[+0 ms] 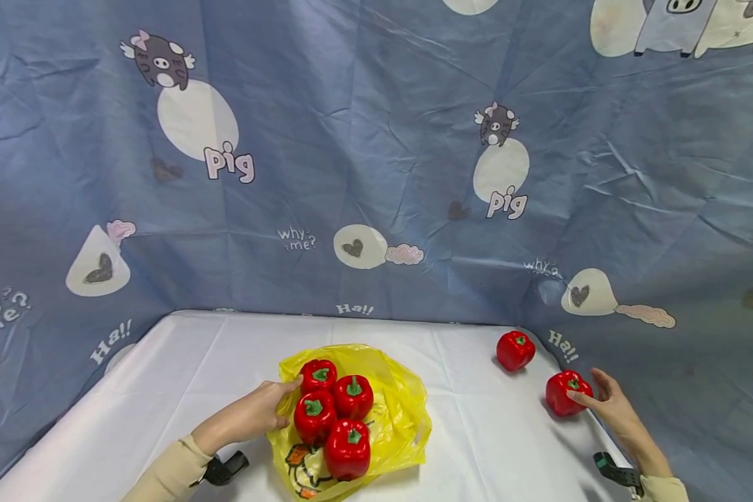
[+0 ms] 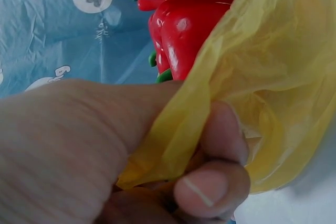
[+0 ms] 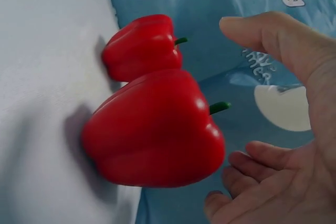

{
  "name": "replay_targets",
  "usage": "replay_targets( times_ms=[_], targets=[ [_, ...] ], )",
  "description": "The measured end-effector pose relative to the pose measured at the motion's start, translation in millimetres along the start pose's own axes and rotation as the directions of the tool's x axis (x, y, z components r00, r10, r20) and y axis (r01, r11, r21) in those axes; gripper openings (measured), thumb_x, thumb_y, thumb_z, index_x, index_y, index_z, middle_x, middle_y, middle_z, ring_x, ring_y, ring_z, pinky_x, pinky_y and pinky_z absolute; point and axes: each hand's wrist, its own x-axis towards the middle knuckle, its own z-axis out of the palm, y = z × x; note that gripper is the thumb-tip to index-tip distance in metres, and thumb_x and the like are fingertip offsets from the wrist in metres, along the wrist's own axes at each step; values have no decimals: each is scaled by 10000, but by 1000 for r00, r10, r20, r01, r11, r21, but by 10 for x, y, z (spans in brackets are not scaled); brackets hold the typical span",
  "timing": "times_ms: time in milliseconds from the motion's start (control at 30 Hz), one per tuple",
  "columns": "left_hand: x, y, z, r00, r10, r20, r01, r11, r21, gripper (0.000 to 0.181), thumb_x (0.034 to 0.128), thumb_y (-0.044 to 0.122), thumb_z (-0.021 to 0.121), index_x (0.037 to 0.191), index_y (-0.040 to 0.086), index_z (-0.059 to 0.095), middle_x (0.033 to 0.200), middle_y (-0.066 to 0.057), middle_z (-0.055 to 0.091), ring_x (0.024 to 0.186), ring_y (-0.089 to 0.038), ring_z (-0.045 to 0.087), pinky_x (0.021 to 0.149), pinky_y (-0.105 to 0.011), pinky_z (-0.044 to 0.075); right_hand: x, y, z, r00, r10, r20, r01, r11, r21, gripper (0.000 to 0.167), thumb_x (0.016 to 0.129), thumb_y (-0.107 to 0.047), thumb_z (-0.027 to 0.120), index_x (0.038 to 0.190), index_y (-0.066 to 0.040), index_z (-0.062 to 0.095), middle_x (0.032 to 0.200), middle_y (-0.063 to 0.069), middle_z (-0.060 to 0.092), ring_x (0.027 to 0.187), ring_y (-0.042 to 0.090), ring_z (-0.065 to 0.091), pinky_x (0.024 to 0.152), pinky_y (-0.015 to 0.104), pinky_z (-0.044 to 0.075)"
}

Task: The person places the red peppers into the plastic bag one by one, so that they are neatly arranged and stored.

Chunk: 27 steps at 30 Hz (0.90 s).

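Note:
My left hand (image 1: 262, 411) grips the left edge of a yellow plastic bag (image 1: 408, 411). In the left wrist view, the bag's film (image 2: 184, 129) is pinched between thumb and curled fingers. Several red bell peppers (image 1: 348, 450) with green stems sit on the bag. At the table's right edge stands another red bell pepper (image 1: 561, 394), stem up. My right hand (image 1: 615, 408) is beside it, thumb and fingers spread apart. In the right wrist view, a gap shows between this hand (image 3: 294, 103) and the near pepper (image 3: 157, 135). Whether the thumb touches it is unclear in the head view.
One more red bell pepper (image 1: 515, 351) stands farther back near the right corner. A white cloth covers the table (image 1: 470, 432). Blue printed fabric (image 1: 376, 174) hangs behind and along both sides, close to the right hand.

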Motion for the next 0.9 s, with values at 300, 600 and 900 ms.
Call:
replay_targets(
  times_ms=[300, 600, 900],
  targets=[
    [-12, -2, -6, 1000, 16, 4, -16, 1000, -9, 687, 745, -79, 737, 1377, -89, 468, 1372, -280, 510, 999, -276, 497, 550, -260, 378, 61, 96, 91, 997, 58, 51, -58, 998, 5, 1127, 890, -353, 675, 1479, 76, -184, 1540, 371, -63, 1419, 511, 52, 1130, 586, 172],
    [7, -27, -6, 999, 45, 15, -44, 999, -20, 694, 748, -84, 732, 1382, -102, 451, 1371, -303, 499, 860, -253, 498, 507, -245, 362, 133, 238, 183, 990, 140, 30, -140, 990, -16, 1215, 846, -419, 709, 1454, 114, -198, 1506, 411, -40, 1369, 562, 76, 1094, 660, 160],
    [13, -30, -10, 999, 48, 12, -47, 999, -21, 694, 739, -97, 730, 1375, -114, 452, 1377, -308, 489, 817, -231, 494, 489, -237, 358, 202, 358, 281, 983, 182, -5, -182, 983, -22, 1298, 778, -521, 735, 1452, 140, -156, 1486, 420, 26, 1350, 570, 84, 1069, 694, 150]
  ],
)
